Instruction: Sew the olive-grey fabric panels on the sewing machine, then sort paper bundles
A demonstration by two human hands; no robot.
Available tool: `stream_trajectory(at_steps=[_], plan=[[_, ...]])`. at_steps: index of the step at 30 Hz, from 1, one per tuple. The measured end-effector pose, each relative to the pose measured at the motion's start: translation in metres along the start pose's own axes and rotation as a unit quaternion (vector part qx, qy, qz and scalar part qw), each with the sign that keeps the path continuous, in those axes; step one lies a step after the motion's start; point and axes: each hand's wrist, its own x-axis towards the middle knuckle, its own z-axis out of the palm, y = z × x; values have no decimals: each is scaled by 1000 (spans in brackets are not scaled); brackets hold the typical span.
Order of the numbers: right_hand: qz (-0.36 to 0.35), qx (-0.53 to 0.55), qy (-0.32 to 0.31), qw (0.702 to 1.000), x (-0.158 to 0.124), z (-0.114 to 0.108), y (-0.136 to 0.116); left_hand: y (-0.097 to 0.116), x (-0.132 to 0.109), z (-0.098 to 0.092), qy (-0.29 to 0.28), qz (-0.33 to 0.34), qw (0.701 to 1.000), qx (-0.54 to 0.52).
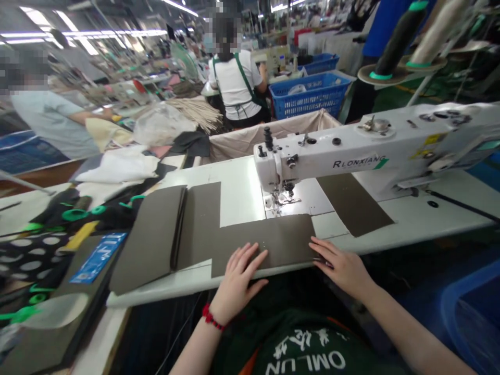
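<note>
A long grey-brown fabric panel (pixel 261 242) lies flat on the white sewing table (pixel 238 192), just in front of the needle area. My left hand (pixel 238 276) rests palm down on its near edge, fingers spread. My right hand (pixel 339 268) sits at the panel's right end, with its fingertips on the fabric. Neither hand grips anything. To the left lie a folded piece of the same fabric (pixel 148 239) and a flat piece (pixel 199 224). Another piece (pixel 353 203) lies under the arm of the white sewing machine (pixel 339 153), right of the presser foot (pixel 283 200).
Black and green material (pixel 78 213) and a blue label (pixel 97 258) lie left of the table. Ahead stand a canvas bin (pixel 265 138), a blue plastic basket (pixel 308 94) and a co-worker in an apron (pixel 234 83). Thread cones (pixel 398 41) stand at upper right.
</note>
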Motion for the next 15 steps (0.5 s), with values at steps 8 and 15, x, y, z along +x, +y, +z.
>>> stream_trajectory(at_steps=[8,15], plan=[[29,212,67,974,21,-42,-5,-60,-25,-55,35,-33,989,-137],[188,335,74,920,31,-68,-21,-32,-25,-100,80,-343,825,-442]])
